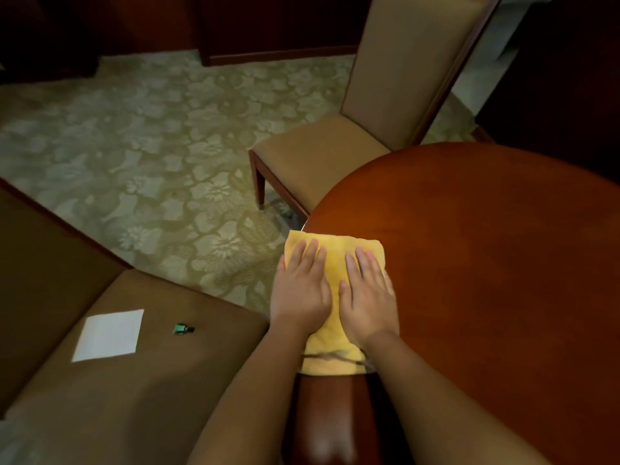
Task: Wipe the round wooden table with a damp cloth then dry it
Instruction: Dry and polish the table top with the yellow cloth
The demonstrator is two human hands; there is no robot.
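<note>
A folded yellow cloth [335, 253] lies on the left edge of the round reddish wooden table [486, 263]. Its left corner hangs slightly past the rim. My left hand [300, 290] and my right hand [367, 297] rest side by side, palms down, pressing flat on the cloth with fingers extended. The near end of the cloth [330, 364] shows between my wrists. My hands cover the middle of the cloth.
A tan upholstered chair [335, 152] stands against the table's far left rim. Another brown seat [134, 380] at the lower left holds a white paper [109, 335] and a small green object [181, 329]. Patterned carpet [151, 162] fills the left.
</note>
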